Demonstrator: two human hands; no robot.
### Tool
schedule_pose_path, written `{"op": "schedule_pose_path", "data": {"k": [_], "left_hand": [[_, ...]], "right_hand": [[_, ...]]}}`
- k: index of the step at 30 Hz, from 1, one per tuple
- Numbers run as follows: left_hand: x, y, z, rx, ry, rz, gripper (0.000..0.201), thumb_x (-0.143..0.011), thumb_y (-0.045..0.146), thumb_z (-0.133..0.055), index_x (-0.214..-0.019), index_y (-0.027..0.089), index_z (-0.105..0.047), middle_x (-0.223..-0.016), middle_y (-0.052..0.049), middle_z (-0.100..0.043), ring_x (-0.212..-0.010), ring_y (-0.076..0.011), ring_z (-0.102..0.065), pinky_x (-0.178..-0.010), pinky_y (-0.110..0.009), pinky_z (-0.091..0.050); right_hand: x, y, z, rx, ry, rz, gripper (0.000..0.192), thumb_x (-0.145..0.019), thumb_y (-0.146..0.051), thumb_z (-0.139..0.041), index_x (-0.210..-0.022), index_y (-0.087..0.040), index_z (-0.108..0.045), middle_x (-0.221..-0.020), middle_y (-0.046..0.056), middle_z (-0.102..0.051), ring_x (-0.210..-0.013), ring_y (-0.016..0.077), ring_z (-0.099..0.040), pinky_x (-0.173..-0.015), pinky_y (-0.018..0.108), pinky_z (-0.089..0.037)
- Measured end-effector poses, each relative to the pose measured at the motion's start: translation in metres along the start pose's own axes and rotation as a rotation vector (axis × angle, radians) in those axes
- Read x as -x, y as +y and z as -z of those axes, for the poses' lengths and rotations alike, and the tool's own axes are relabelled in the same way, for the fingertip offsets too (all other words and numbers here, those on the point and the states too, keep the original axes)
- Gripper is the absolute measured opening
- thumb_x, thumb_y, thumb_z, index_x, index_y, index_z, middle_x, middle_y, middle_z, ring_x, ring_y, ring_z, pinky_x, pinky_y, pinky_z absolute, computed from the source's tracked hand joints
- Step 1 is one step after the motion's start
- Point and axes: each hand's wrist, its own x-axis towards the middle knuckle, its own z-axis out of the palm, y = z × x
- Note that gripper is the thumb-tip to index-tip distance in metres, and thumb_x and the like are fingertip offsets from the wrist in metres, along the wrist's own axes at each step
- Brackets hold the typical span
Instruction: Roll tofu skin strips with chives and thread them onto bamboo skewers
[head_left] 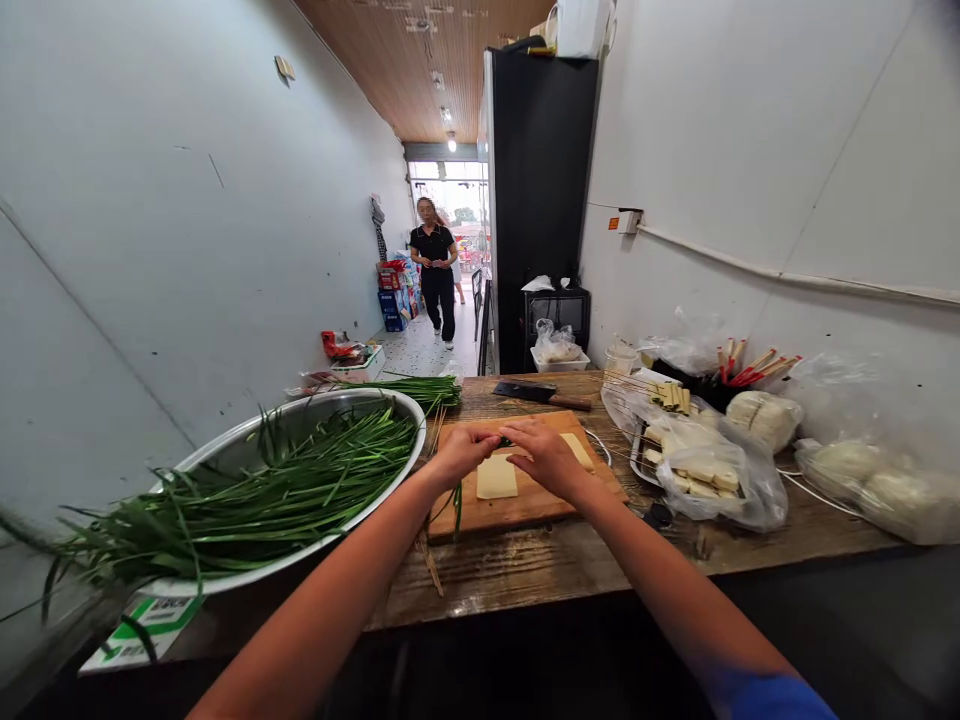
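Over the wooden cutting board [540, 503], my hands meet at the fingertips. My left hand [463, 452] is closed in a pinch on a small bunch of garlic chives [457, 508], whose long ends hang below it. A bit of green shows where my right hand [546, 455] bends its fingers over the same bunch, its thumb held lower. Just beneath lies a pale yellow tofu-skin sheet [497, 478]. Another sheet [577, 451] is partly covered by my right hand. Exactly how the fingers grip the chives is hidden.
A large metal basin [424, 425] heaped with chives stands left. Behind the board lies a cleaver [525, 391]. Thin skewers [431, 570] lie along its left edge. Bagged rolls [701, 465] and red-tipped sticks [750, 368] are right. A person [433, 260] stands in the aisle.
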Motion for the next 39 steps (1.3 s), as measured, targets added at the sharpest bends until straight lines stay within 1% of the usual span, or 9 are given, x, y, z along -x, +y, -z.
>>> {"op": "schedule_pose_path", "data": {"k": [2, 5, 12, 16, 20, 25, 31, 35, 39], "left_hand": [[-0.001, 0.006, 0.007, 0.083, -0.107, 0.075, 0.047, -0.066, 0.060, -0.056, -0.058, 0.014, -0.054, -0.048, 0.006, -0.038, -0.043, -0.0049, -0.026, -0.043, -0.020, -0.018], [-0.004, 0.006, 0.014, 0.103, -0.182, 0.139, 0.047, -0.063, 0.060, -0.060, -0.060, 0.013, -0.056, -0.047, 0.007, -0.038, -0.040, -0.0038, -0.024, -0.040, -0.021, -0.015], [0.000, -0.042, 0.005, -0.014, 0.003, 0.069, 0.032, -0.067, 0.041, -0.065, -0.078, 0.011, -0.071, -0.048, 0.004, -0.052, -0.044, -0.0069, -0.040, -0.043, -0.019, -0.029], [0.005, -0.075, -0.005, -0.092, 0.060, -0.109, 0.013, -0.069, 0.024, -0.065, -0.073, 0.014, -0.071, -0.062, -0.001, -0.065, -0.060, -0.0112, -0.057, -0.061, -0.022, -0.043], [0.005, -0.093, -0.014, -0.208, 0.126, -0.305, 0.005, -0.069, 0.013, -0.065, -0.067, 0.015, -0.069, -0.073, -0.003, -0.067, -0.070, -0.0123, -0.059, -0.068, -0.022, -0.045], [0.007, -0.101, -0.022, -0.300, 0.092, -0.386, 0.013, -0.073, 0.006, -0.059, -0.067, 0.016, -0.064, -0.072, -0.001, -0.065, -0.070, -0.0111, -0.058, -0.068, -0.021, -0.044], [0.010, -0.099, -0.027, -0.384, 0.035, -0.505, 0.021, -0.084, 0.016, -0.052, -0.065, 0.015, -0.062, -0.071, -0.002, -0.064, -0.071, -0.0118, -0.056, -0.069, -0.022, -0.043], [0.010, -0.099, -0.027, -0.453, -0.002, -0.558, 0.027, -0.087, 0.017, -0.046, -0.067, 0.016, -0.063, -0.073, -0.003, -0.064, -0.074, -0.0127, -0.057, -0.071, -0.023, -0.043], [0.008, -0.099, -0.025, -0.495, -0.025, -0.611, 0.029, -0.089, 0.018, -0.042, -0.069, 0.016, -0.064, -0.073, -0.005, -0.064, -0.077, -0.0142, -0.057, -0.074, -0.026, -0.044]], "right_hand": [[-0.004, -0.005, 0.002, 0.221, -0.075, 0.139, 0.022, -0.084, -0.017, -0.054, -0.104, -0.015, -0.063, -0.099, 0.011, -0.066, -0.092, 0.0200, -0.057, -0.082, 0.034, -0.042], [-0.008, -0.006, -0.002, 0.349, -0.108, 0.204, 0.020, -0.090, -0.019, -0.047, -0.099, -0.016, -0.064, -0.084, 0.008, -0.067, -0.079, 0.0168, -0.057, -0.073, 0.028, -0.041], [0.006, 0.013, -0.034, 0.164, -0.110, 0.178, 0.019, -0.090, -0.024, -0.049, -0.094, -0.020, -0.067, -0.072, 0.002, -0.064, -0.067, 0.0119, -0.054, -0.063, 0.022, -0.036], [0.021, 0.027, -0.058, 0.191, -0.138, 0.180, 0.019, -0.089, -0.024, -0.050, -0.084, -0.019, -0.068, -0.067, 0.002, -0.063, -0.064, 0.0117, -0.053, -0.060, 0.022, -0.034], [0.029, 0.037, -0.068, 0.278, -0.156, 0.241, 0.016, -0.086, -0.019, -0.052, -0.076, -0.018, -0.066, -0.067, 0.002, -0.062, -0.064, 0.0129, -0.051, -0.061, 0.024, -0.033], [0.034, 0.036, -0.064, 0.341, -0.148, 0.306, 0.018, -0.087, -0.016, -0.050, -0.076, -0.017, -0.064, -0.065, 0.003, -0.061, -0.067, 0.0136, -0.049, -0.064, 0.026, -0.033], [0.041, 0.032, -0.058, 0.346, -0.107, 0.329, 0.022, -0.091, -0.019, -0.044, -0.081, -0.017, -0.063, -0.068, 0.003, -0.060, -0.072, 0.0147, -0.048, -0.069, 0.028, -0.034], [0.038, 0.031, -0.053, 0.327, -0.210, 0.267, 0.021, -0.090, -0.019, -0.045, -0.079, -0.017, -0.064, -0.072, 0.004, -0.059, -0.074, 0.0150, -0.048, -0.070, 0.029, -0.035], [0.031, 0.033, -0.036, 0.224, -0.369, 0.232, 0.013, -0.084, -0.022, -0.054, -0.084, -0.018, -0.066, -0.095, 0.007, -0.059, -0.087, 0.0159, -0.049, -0.077, 0.028, -0.037]]}}
